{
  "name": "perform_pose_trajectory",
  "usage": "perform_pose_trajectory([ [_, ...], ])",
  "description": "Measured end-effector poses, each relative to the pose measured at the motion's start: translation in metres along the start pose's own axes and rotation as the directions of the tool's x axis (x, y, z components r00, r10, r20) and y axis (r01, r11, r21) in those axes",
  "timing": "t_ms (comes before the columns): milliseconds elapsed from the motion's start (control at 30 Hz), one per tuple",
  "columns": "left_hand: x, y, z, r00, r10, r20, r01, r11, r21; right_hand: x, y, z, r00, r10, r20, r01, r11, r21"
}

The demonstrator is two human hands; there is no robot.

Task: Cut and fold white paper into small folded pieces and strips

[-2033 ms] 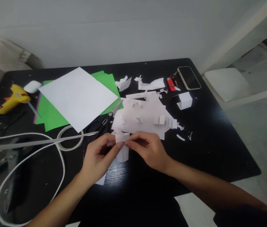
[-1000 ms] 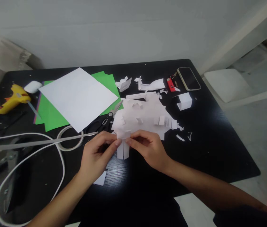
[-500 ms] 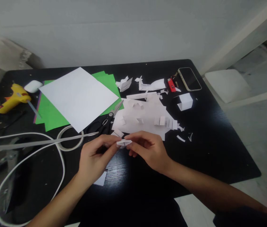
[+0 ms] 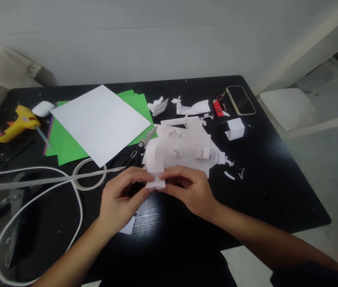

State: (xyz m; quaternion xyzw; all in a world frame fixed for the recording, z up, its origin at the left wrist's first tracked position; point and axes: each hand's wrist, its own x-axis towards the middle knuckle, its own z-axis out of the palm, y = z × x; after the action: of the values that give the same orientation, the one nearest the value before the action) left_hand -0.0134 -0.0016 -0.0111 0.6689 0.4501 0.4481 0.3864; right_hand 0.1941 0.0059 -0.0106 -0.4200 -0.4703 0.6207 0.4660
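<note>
Between my two hands is a small folded piece of white paper [image 4: 156,175], its longer part pointing away from me. My left hand [image 4: 121,195] pinches its left edge between thumb and fingers. On the right edge, my right hand [image 4: 191,191] grips it the same way. Just beyond lies a larger cut white sheet [image 4: 187,137] with small folded paper pieces on top. Black-handled scissors [image 4: 139,149] rest left of that sheet. Below my left hand, a small white paper piece [image 4: 128,226] lies on the black table [image 4: 264,191], partly hidden by my wrist.
A white square sheet [image 4: 100,125] covers green sheets [image 4: 67,149]. Further left are a yellow glue gun [image 4: 18,125], a white case [image 4: 43,108], a tape roll [image 4: 81,185] and a looping white cable [image 4: 0,239]. A red lighter [image 4: 217,107] and a phone [image 4: 240,99] lie at back right.
The folded paper has been tilted, so its long flat part now stands out away from me, where before mostly its edge showed. Both hands stay in nearly the same place.
</note>
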Motion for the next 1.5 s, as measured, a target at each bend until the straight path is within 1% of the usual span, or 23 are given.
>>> perform_pose_trajectory([
  [167,-0.003,-0.001,0.002,1.0,-0.005,-0.023,0.006,0.999,0.04,-0.001,-0.001,0.002,0.999,-0.009,-0.037,0.009,1.0,-0.019],
  [267,-0.003,-0.001,0.006,0.996,-0.054,-0.072,0.057,0.997,0.041,-0.003,0.0,0.004,0.997,0.003,-0.072,-0.005,0.999,-0.033],
  [367,-0.003,0.001,0.01,0.989,-0.108,-0.099,0.108,0.994,-0.008,-0.003,0.001,0.005,0.994,0.011,-0.112,-0.014,1.0,-0.021],
  [500,-0.002,0.001,0.013,0.985,-0.151,-0.083,0.146,0.987,-0.068,-0.001,0.002,0.005,0.991,-0.005,-0.137,-0.004,0.998,-0.063],
  [667,-0.005,-0.002,0.013,0.988,-0.143,-0.059,0.141,0.989,-0.036,-0.001,0.001,0.005,0.992,-0.05,-0.112,0.041,0.996,-0.083],
  [733,-0.006,-0.002,0.013,0.991,-0.122,-0.055,0.122,0.992,-0.02,-0.001,0.001,0.004,0.993,-0.079,-0.091,0.071,0.993,-0.089],
  [800,-0.006,-0.001,0.012,0.993,-0.081,-0.081,0.083,0.996,0.02,-0.001,0.001,0.005,0.991,-0.106,-0.078,0.097,0.989,-0.112],
  [900,-0.005,0.002,0.009,0.985,0.035,-0.169,-0.005,0.985,0.174,-0.002,0.003,0.005,0.992,-0.084,-0.098,0.07,0.988,-0.134],
  [967,-0.002,0.004,0.007,0.972,0.127,-0.199,-0.067,0.956,0.285,-0.003,0.004,0.006,0.991,-0.055,-0.122,0.039,0.99,-0.132],
  [1033,0.002,0.005,0.005,0.969,0.176,-0.171,-0.111,0.936,0.333,-0.004,0.004,0.007,0.991,-0.054,-0.125,0.036,0.99,-0.138],
  [1067,0.003,0.006,0.005,0.974,0.177,-0.139,-0.124,0.937,0.328,-0.005,0.003,0.007,0.991,-0.064,-0.119,0.046,0.988,-0.146],
  [1167,0.003,0.004,0.006,0.995,0.1,-0.016,-0.092,0.965,0.246,-0.005,0.0,0.006,0.993,-0.086,-0.087,0.071,0.985,-0.156],
  [1233,0.001,0.002,0.008,0.999,0.038,0.025,-0.043,0.98,0.194,-0.004,-0.001,0.006,0.994,-0.077,-0.074,0.066,0.988,-0.14],
  [1300,-0.002,0.0,0.009,1.0,-0.009,0.009,0.008,0.986,0.169,-0.004,-0.002,0.006,0.996,-0.061,-0.065,0.053,0.993,-0.105],
  [1367,-0.004,-0.001,0.01,0.998,-0.043,-0.037,0.048,0.987,0.155,-0.003,-0.002,0.006,0.998,-0.037,-0.056,0.033,0.997,-0.069],
  [1433,-0.005,-0.001,0.01,0.994,-0.067,-0.09,0.08,0.986,0.143,-0.003,0.0,0.005,0.999,0.004,-0.049,-0.006,0.999,-0.047],
  [1500,-0.005,-0.001,0.01,0.99,-0.081,-0.118,0.096,0.987,0.129,-0.002,0.001,0.005,0.998,0.045,-0.049,-0.046,0.998,-0.031],
])
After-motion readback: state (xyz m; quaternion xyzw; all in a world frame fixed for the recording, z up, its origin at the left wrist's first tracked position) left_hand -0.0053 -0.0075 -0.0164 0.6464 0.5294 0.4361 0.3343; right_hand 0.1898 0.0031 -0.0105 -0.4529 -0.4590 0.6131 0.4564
